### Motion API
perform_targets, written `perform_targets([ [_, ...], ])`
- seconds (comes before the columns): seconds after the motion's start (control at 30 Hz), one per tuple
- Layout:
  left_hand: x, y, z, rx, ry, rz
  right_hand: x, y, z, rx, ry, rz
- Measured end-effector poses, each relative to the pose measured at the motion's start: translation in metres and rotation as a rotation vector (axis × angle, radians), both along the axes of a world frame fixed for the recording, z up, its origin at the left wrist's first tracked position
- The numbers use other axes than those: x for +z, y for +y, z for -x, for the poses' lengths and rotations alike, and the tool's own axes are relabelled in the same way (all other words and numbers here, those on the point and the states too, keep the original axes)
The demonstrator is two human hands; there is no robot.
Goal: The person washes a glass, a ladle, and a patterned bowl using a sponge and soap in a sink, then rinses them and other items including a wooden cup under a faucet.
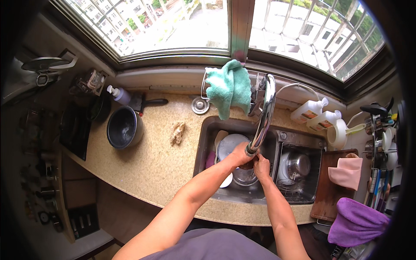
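My left hand (242,154) and my right hand (262,166) are close together over the left basin of a steel sink (221,194), under the spout of a chrome faucet (267,112). Between them they grip a small dark brown object (247,164), mostly covered by my fingers; its kind cannot be made out. Below my hands a metal bowl (245,179) sits in the basin. A round, greyish pan or lid (230,143) lies beyond my left hand, with a beige utensil (221,136) beside it. A white dish (226,182) shows partly under my left forearm.
A metal pot (296,162) stands in the sink's right basin. Left on the counter are a dark pot (125,127), a crumpled brownish scrap (177,133) and a cleaver (146,103). A teal cloth (229,87) hangs behind the sink; a wooden cutting board (330,185) lies right.
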State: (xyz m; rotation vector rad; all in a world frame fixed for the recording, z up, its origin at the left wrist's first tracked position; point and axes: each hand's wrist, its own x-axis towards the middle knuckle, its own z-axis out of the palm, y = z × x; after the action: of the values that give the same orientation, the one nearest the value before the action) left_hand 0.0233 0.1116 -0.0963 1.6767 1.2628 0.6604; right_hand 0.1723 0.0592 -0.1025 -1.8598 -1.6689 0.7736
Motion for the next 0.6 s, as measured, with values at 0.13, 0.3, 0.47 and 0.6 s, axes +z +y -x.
perform_targets([
  [0.13, 0.020, 0.001, 0.003, 0.070, -0.043, -0.011, -0.012, -0.001, -0.001, -0.266, 0.395, 0.227],
  [0.3, 0.046, -0.035, 0.008, 0.352, -0.337, 0.228, -0.012, -0.001, 0.044, -0.588, 1.287, 0.812],
  [0.47, 0.019, -0.048, 0.043, 0.291, -0.083, 0.010, -0.005, 0.023, 0.014, -0.038, 0.412, 0.789],
  [0.6, 0.032, -0.059, 0.051, 0.309, -0.243, 0.485, 0.024, 0.039, 0.033, 0.248, 0.155, 0.076],
])
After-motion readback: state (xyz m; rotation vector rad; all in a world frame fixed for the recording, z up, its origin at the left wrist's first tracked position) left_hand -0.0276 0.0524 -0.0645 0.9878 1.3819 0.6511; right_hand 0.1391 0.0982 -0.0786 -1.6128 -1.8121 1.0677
